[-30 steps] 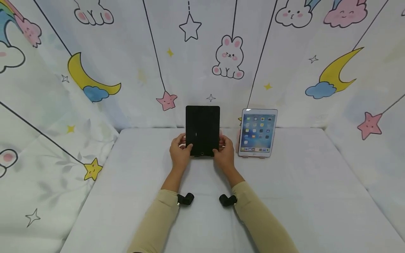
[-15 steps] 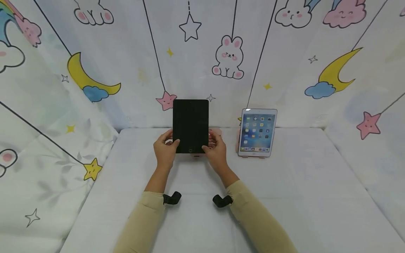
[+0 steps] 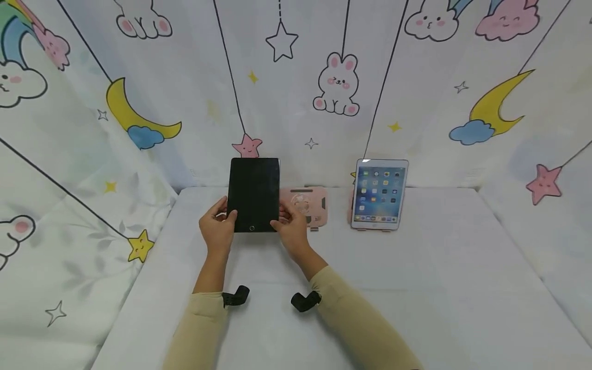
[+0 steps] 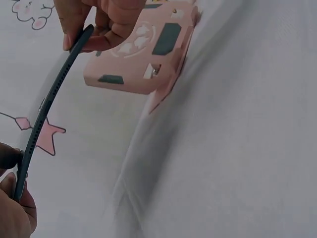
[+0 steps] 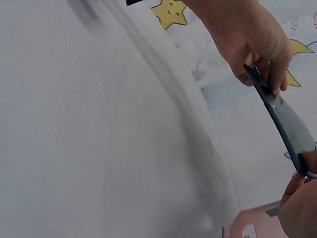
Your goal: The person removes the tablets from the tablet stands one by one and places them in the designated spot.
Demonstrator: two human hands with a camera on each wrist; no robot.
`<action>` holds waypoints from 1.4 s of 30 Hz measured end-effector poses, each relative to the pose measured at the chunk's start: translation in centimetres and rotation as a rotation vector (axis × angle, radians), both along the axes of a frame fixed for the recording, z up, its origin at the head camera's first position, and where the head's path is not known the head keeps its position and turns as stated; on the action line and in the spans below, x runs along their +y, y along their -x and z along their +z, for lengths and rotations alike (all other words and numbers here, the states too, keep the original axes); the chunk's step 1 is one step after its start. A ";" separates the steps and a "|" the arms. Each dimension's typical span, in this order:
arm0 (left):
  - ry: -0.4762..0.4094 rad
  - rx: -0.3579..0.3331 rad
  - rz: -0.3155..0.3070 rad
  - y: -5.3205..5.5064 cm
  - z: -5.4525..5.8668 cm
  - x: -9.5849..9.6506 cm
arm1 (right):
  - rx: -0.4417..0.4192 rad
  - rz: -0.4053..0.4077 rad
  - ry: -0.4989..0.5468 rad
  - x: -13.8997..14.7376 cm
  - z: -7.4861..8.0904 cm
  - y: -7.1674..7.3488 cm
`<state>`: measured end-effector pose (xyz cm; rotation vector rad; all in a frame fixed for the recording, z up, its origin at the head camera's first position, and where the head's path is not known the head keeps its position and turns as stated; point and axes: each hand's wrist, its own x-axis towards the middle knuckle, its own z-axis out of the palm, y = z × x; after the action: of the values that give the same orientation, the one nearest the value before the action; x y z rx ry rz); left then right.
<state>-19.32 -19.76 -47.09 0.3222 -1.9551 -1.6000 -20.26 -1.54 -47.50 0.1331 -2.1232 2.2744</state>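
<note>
A black tablet (image 3: pixel 254 192) with a dark screen is held upright between both hands, its round home button at the bottom. My left hand (image 3: pixel 217 228) pinches its lower left edge, thumb on the front. On the lower right edge, my right hand (image 3: pixel 293 228) pinches it the same way. The left wrist view shows the tablet's thin edge (image 4: pixel 54 94) with fingers at either end. Just right of the tablet, a pink case (image 3: pixel 316 205) with dark grey patches stands at the back of the table, partly covered by my right hand.
A white tablet (image 3: pixel 379 192) with a lit screen of app icons leans on a pink support to the right. Behind the white-covered table (image 3: pixel 393 298) hangs a cartoon-printed cloth (image 3: pixel 296 103). Each wrist carries a small black camera.
Both hands have carried the black tablet leftward; it rose a little, then came lower. The pink case, earlier mostly hidden behind it, now shows. The white tablet has stayed put.
</note>
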 end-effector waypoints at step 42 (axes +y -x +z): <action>0.235 -0.348 0.000 -0.8 -5.9 -3.4 | -0.119 -0.088 -0.520 -3.8 -3.4 -1.2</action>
<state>-18.57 -23.14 -53.03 0.5326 -2.3779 -1.3634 -19.02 -5.31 -50.87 -0.0882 -2.6718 1.6731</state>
